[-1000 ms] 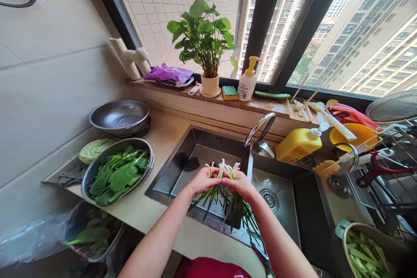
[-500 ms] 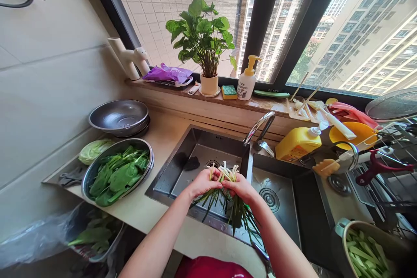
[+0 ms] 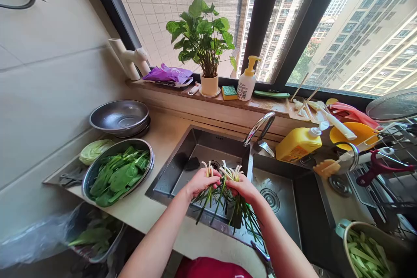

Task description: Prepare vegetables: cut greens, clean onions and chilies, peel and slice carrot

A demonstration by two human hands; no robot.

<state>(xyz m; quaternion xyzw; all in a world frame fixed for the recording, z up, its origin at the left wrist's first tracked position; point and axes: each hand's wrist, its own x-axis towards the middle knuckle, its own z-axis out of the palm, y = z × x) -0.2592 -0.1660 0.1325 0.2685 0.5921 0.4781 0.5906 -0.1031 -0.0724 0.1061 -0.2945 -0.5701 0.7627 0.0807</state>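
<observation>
Over the steel sink [image 3: 182, 156] both of my hands hold a bunch of green chives [image 3: 224, 200] with white root ends pointing away from me. My left hand [image 3: 202, 181] is closed around part of the bunch. Beside it my right hand [image 3: 243, 186] is closed on the rest. The green leaves hang down toward me past the sink's front rim. The tap [image 3: 259, 127] curves just beyond the white ends.
A steel bowl of leafy greens [image 3: 117, 174] and a cabbage [image 3: 94, 150] sit left of the sink, an empty steel bowl [image 3: 119, 116] behind. A potted plant [image 3: 203, 43], soap bottle [image 3: 246, 80] and sponge [image 3: 230, 92] line the sill. A yellow bottle [image 3: 298, 143] and dish rack [image 3: 387, 169] stand right.
The two hands have drawn slightly apart, splitting the chive bunch into two parts; the left part's white ends now stand separate. Nothing else has moved.
</observation>
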